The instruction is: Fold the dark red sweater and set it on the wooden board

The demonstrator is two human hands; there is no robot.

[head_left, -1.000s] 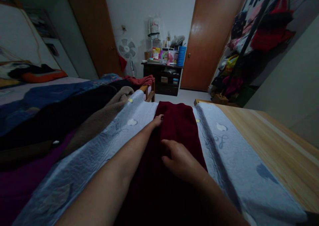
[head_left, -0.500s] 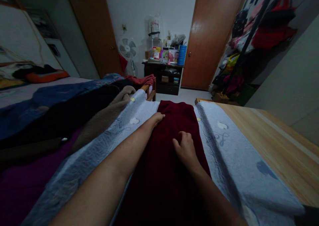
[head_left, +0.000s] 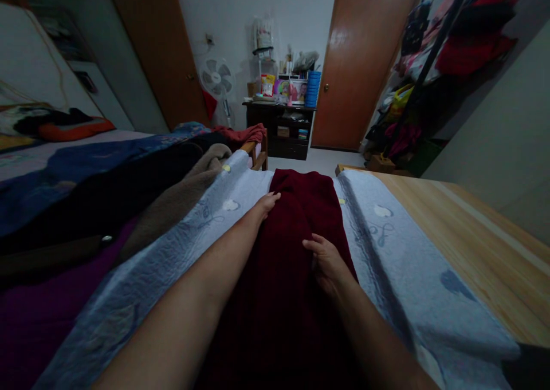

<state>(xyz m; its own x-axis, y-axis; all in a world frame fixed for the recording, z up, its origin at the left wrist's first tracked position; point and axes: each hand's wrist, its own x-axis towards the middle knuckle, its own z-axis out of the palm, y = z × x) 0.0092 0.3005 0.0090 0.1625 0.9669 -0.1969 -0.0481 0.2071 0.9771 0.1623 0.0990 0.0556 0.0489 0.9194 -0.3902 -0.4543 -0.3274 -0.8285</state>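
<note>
Brown cloth: it runs beside the sheet, on your left (head_left: 172,207), and you see no change there.
Sheet: pale and patterned (head_left: 193,235), it spreads under the red cloth and shows along both sides, as before.
Left hand: it has barely moved in the last half second. Your hand (head_left: 268,203) is at the far left edge of the red cloth, fingers fairly straight and close together. You cannot tell whether it pinches that edge or only presses it.
Red cloth: it lies lengthwise down the middle, between and below your hands (head_left: 296,207). Its outline has hardly changed; soft creases show near your left fingers, so that part does not look quite flat.
Right hand: this is the main change. It has turned, its fingers now pointing left rather than away from you. Your hand (head_left: 329,264) is loosely open over the right part, fingers partly bent, with no visible hold; contact is unclear.
Board: pale wood (head_left: 485,229), right of the sheet, seemingly untouched.
</note>
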